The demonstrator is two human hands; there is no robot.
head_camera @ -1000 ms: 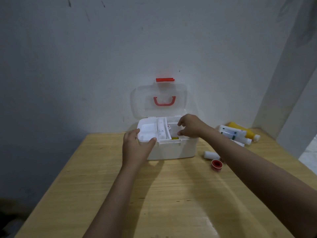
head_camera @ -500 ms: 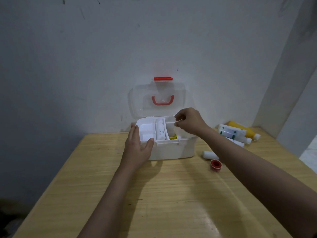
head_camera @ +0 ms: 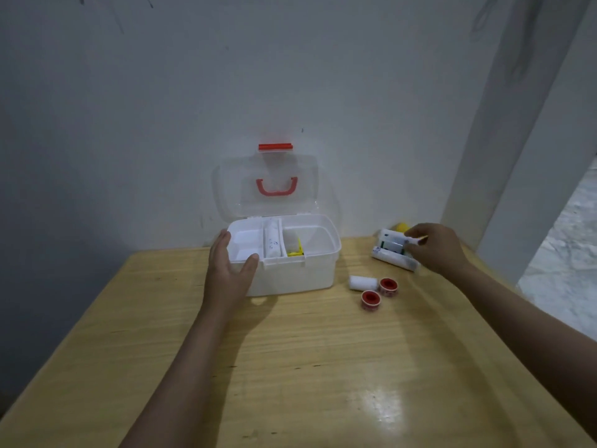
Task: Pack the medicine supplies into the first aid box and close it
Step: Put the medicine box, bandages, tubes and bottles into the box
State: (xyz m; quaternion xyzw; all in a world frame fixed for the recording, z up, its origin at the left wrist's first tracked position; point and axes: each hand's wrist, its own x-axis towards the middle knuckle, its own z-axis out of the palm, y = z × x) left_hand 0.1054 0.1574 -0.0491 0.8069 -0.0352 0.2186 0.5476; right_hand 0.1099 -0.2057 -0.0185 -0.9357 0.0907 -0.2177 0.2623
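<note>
Two hands: left hand (head_camera: 230,271) spread flat against the box (head_camera: 290,273) at its 8 o'clock corner, gripping nothing; right hand (head_camera: 434,247) curled over the tubes (head_camera: 392,253), pinching one.
Box: open, lid (head_camera: 265,189) upright; light thin plastic, likely to slide unless braced.
Tubes: at the box's 3 o'clock, well apart from it; smooth, probably slippery (take mid-body).
Gauze (head_camera: 363,282): near the box at 4 o'clock, soft, light.
Tape rolls (head_camera: 370,300): stiff; pinch by rim.
</note>
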